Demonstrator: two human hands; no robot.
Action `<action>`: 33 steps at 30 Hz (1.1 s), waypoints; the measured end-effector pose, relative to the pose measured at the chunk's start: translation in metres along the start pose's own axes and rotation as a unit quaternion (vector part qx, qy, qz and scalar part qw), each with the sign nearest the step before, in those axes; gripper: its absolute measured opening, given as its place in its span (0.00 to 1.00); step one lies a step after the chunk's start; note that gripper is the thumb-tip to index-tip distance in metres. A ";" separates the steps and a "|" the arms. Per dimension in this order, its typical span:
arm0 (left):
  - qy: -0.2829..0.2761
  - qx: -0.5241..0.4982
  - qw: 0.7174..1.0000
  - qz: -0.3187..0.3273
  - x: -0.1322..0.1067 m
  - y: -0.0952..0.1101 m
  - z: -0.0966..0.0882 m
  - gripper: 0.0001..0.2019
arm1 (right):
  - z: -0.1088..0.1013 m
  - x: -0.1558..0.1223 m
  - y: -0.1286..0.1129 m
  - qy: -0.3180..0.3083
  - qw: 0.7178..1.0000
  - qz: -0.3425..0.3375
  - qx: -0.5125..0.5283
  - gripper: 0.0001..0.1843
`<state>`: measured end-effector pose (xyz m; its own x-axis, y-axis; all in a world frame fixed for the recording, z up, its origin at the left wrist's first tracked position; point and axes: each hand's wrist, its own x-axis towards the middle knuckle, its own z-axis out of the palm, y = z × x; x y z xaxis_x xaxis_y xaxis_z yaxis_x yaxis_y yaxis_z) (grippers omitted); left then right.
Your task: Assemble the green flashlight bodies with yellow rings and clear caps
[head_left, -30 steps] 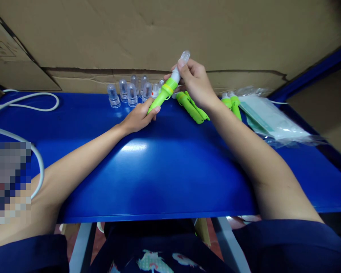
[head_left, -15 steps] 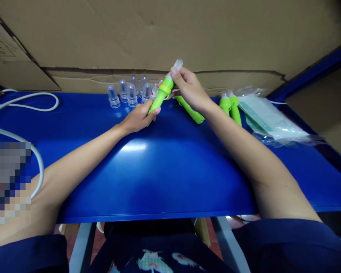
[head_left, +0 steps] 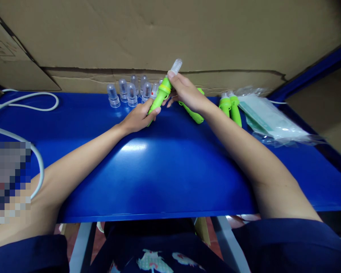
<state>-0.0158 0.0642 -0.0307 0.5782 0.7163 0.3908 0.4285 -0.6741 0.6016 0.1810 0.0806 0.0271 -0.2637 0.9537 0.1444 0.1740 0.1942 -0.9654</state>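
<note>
My left hand (head_left: 140, 116) is closed around the lower end of a bright green flashlight-like handle (head_left: 160, 99), held tilted up to the right above the table. A threaded green neck and a yellow-green ring are near its top, and a clear ribbed tip (head_left: 176, 66) sticks out there. My right hand (head_left: 187, 89) pinches the base of this tip with thumb and forefinger, its lower fingers spread beside the neck. Behind my left hand stand several clear plastic caps (head_left: 132, 96). Under my right hand lie other green handles (head_left: 194, 113), partly hidden.
Two green handles with clear tips (head_left: 226, 105) stand by my right forearm. Beside them lies a clear plastic bag (head_left: 275, 119) with pale flat contents. A white cable (head_left: 38, 151) loops at the left. A cardboard wall (head_left: 159, 34) closes off the back of the blue table (head_left: 159, 174).
My right hand has slid slightly down and left along the clear tip, toward the threaded neck. Its lower fingers show more below. My left hand and the handle have barely moved.
</note>
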 end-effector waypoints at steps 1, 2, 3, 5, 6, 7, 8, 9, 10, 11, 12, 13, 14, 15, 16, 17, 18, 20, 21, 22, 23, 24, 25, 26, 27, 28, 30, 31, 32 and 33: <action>0.000 0.002 1.000 0.000 0.000 0.000 0.000 0.30 | 0.000 0.000 0.000 -0.002 1.000 -0.005 0.004 0.13; 0.000 0.004 1.000 -0.001 0.000 0.000 0.000 0.30 | 0.000 -0.001 0.000 -0.004 1.000 -0.010 0.007 0.14; -0.001 0.005 1.000 -0.001 0.000 0.000 0.000 0.29 | 0.000 0.000 0.001 -0.006 1.000 -0.010 0.008 0.14; -0.003 0.006 1.000 -0.003 0.000 0.000 0.000 0.29 | 0.000 0.001 0.003 -0.005 1.000 -0.003 0.004 0.15; -0.003 0.006 1.000 -0.004 0.000 -0.001 0.000 0.28 | 0.000 0.002 0.005 -0.003 1.000 0.000 0.002 0.15; -0.004 0.006 1.000 -0.003 0.000 -0.001 0.000 0.28 | 0.000 0.003 0.006 -0.002 1.000 0.002 0.001 0.14; -0.005 0.005 1.000 -0.003 0.000 -0.001 0.000 0.28 | 0.000 0.004 0.007 -0.001 1.000 0.004 0.001 0.14; -0.005 0.005 1.000 -0.002 0.000 -0.001 0.000 0.28 | 0.000 0.004 0.007 0.002 1.000 0.004 0.002 0.14; -0.006 0.004 1.000 -0.002 0.000 -0.001 0.000 0.27 | 0.001 0.004 0.007 0.003 1.000 0.004 0.004 0.14; -0.008 0.004 1.000 -0.001 0.000 -0.001 0.000 0.27 | 0.001 0.003 0.007 0.005 1.000 0.004 0.005 0.13; -0.009 0.002 1.000 0.000 0.000 -0.001 0.000 0.27 | 0.002 0.002 0.006 0.009 1.000 0.004 0.005 0.13; -0.010 0.000 1.000 0.000 0.000 -0.001 0.000 0.26 | 0.002 0.001 0.005 0.012 1.000 0.004 0.003 0.13; -0.009 -0.003 1.000 0.001 0.000 -0.001 0.000 0.26 | 0.002 0.000 0.003 0.015 1.000 0.002 -0.001 0.13; -0.006 -0.005 1.000 0.003 0.000 -0.001 0.001 0.26 | 0.002 -0.002 0.001 0.016 1.000 -0.002 -0.006 0.14; -0.004 -0.008 1.000 0.005 0.000 -0.002 0.001 0.26 | 0.002 -0.004 -0.001 0.013 1.000 -0.006 -0.012 0.14; 0.000 -0.011 1.000 0.007 0.000 -0.002 0.001 0.26 | 0.001 -0.005 -0.003 0.010 1.000 -0.010 -0.017 0.15; 0.003 -0.013 1.000 0.008 0.000 -0.003 0.002 0.26 | 0.000 -0.006 -0.005 0.005 1.000 -0.014 -0.023 0.16; 0.005 -0.016 1.000 0.010 0.001 -0.005 0.003 0.26 | -0.002 -0.007 -0.006 -0.004 0.999 -0.018 -0.033 0.17; 0.004 -0.017 1.000 0.012 0.001 -0.006 0.003 0.26 | -0.002 -0.007 -0.006 -0.006 0.999 -0.019 -0.037 0.18; 0.003 -0.017 1.000 0.014 0.001 -0.007 0.003 0.26 | -0.003 -0.006 -0.005 -0.009 0.999 -0.020 -0.042 0.19; 0.004 -0.017 1.000 0.016 0.001 -0.008 0.003 0.26 | -0.004 -0.005 -0.003 -0.013 0.999 -0.020 -0.047 0.20; 0.005 -0.018 1.000 0.019 0.001 -0.009 0.004 0.26 | -0.004 -0.005 -0.001 -0.018 0.998 -0.021 -0.053 0.21; 0.008 -0.019 1.000 0.023 0.001 -0.009 0.004 0.26 | -0.004 -0.004 0.002 -0.024 0.998 -0.023 -0.062 0.22; 0.011 -0.021 0.999 0.027 0.001 -0.009 0.004 0.26 | -0.004 -0.003 0.005 -0.031 0.997 -0.025 -0.073 0.24; 0.015 -0.024 0.999 0.031 0.001 -0.009 0.004 0.26 | -0.005 -0.002 0.008 -0.037 0.995 -0.030 -0.085 0.26; 0.017 -0.027 0.999 0.034 0.001 -0.009 0.004 0.26 | -0.005 -0.001 0.010 -0.042 0.994 -0.035 -0.095 0.27; 0.021 -0.035 0.999 0.037 0.001 -0.008 0.004 0.26 | -0.006 0.000 0.015 -0.049 0.992 -0.042 -0.111 0.29; 0.021 -0.038 0.998 0.036 0.001 -0.008 0.004 0.25 | -0.006 0.001 0.017 -0.051 0.991 -0.044 -0.117 0.29; 0.021 -0.042 0.998 0.034 0.001 -0.007 0.004 0.25 | -0.007 0.001 0.018 -0.054 0.990 -0.045 -0.122 0.29; 0.019 -0.044 0.998 0.032 0.001 -0.007 0.003 0.24 | -0.007 0.002 0.019 -0.055 0.989 -0.046 -0.127 0.29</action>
<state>-0.0155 0.0692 -0.0366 0.5756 0.6795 0.4550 0.3286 -0.7017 0.6322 0.1908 0.0874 0.0110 -0.3891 0.9012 0.1910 0.3734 0.3438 -0.8616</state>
